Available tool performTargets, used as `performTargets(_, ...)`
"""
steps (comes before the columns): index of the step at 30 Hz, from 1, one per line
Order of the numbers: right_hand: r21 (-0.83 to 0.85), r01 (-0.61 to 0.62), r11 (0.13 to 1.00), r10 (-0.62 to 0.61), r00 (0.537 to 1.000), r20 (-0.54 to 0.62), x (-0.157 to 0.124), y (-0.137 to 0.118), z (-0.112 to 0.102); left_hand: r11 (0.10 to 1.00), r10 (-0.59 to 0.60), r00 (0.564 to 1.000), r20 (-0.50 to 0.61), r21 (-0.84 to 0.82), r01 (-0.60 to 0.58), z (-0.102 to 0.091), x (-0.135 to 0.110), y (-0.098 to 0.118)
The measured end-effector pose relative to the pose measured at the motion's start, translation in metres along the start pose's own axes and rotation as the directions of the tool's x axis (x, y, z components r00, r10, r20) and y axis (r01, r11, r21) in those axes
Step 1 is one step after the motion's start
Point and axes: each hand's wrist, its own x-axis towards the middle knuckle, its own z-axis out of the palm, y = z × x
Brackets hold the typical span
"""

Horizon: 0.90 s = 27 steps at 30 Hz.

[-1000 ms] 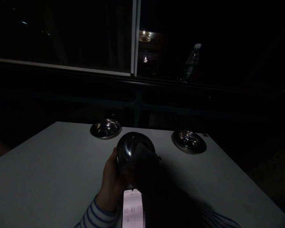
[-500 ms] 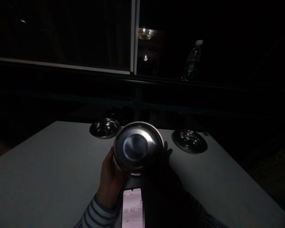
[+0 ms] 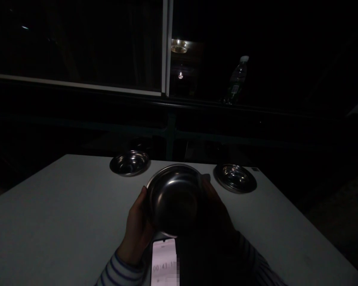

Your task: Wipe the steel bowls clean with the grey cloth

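A shiny stainless steel bowl [image 3: 174, 198] is held tilted just above the near middle of the table, its lower part in deep shadow. My left hand [image 3: 139, 222] is closed on the bowl's left side, thumb along the rim. On the other side my right hand [image 3: 219, 206] grips the bowl, though shadow hides most of its fingers. Right below the bowl lies a phone [image 3: 164, 260] with a lit timer screen.
The white table [image 3: 77, 206] carries a steel bowl [image 3: 129, 163] at the back left and what looks like stacked steel bowls [image 3: 235, 178] at the back right. A plastic bottle [image 3: 237, 81] stands beyond the table, near a window frame [image 3: 165, 51].
The bowl has moved a little down towards me and its tilt has changed, so its face looks darker. My right hand has shifted along its right side.
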Motion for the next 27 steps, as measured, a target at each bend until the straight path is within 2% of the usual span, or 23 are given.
performTargets(4, -0.062, 0.167, 0.984, -0.164, 0.985, 0.058, 0.033, -0.001, -0.009, 0.993, -0.044, 0.998, 0.049, 0.109, 0.039, 0.000, -0.002, 0.001)
performTargets(9, -0.156, 0.343, 0.926, -0.316, 0.933, 0.171, 0.065, -0.013, -0.003, 0.976, -0.019, 0.996, 0.093, 0.219, -0.002, -0.001, -0.003, 0.002)
performTargets(13, -0.222, 0.414, 0.883, -0.361, 0.901, 0.241, 0.059, -0.041, 0.014, 0.986, -0.042, 0.996, 0.080, 0.161, 0.028, 0.004, -0.006, 0.005)
performTargets(18, -0.185, 0.544, 0.819, -0.504, 0.835, 0.222, 0.043, -0.066, 0.029, 0.994, -0.076, 0.994, 0.079, 0.086, 0.069, 0.012, -0.012, 0.008)
performTargets(20, -0.180, 0.526, 0.831, -0.476, 0.840, 0.259, 0.052, -0.064, 0.023, 0.993, -0.086, 0.994, 0.065, 0.085, 0.080, 0.011, -0.012, 0.007)
performTargets(22, -0.178, 0.431, 0.884, -0.373, 0.883, 0.284, 0.065, -0.055, 0.011, 0.991, -0.101, 0.994, 0.049, 0.094, 0.096, 0.010, -0.012, 0.007)
performTargets(25, -0.086, 0.284, 0.955, -0.261, 0.941, 0.214, 0.076, -0.031, -0.006, 0.987, -0.118, 0.992, 0.033, 0.109, 0.114, 0.008, -0.010, 0.010)
performTargets(27, -0.019, 0.191, 0.982, -0.186, 0.972, 0.143, 0.067, -0.014, -0.009, 0.992, -0.092, 0.995, 0.023, 0.090, 0.090, 0.008, -0.009, 0.013)
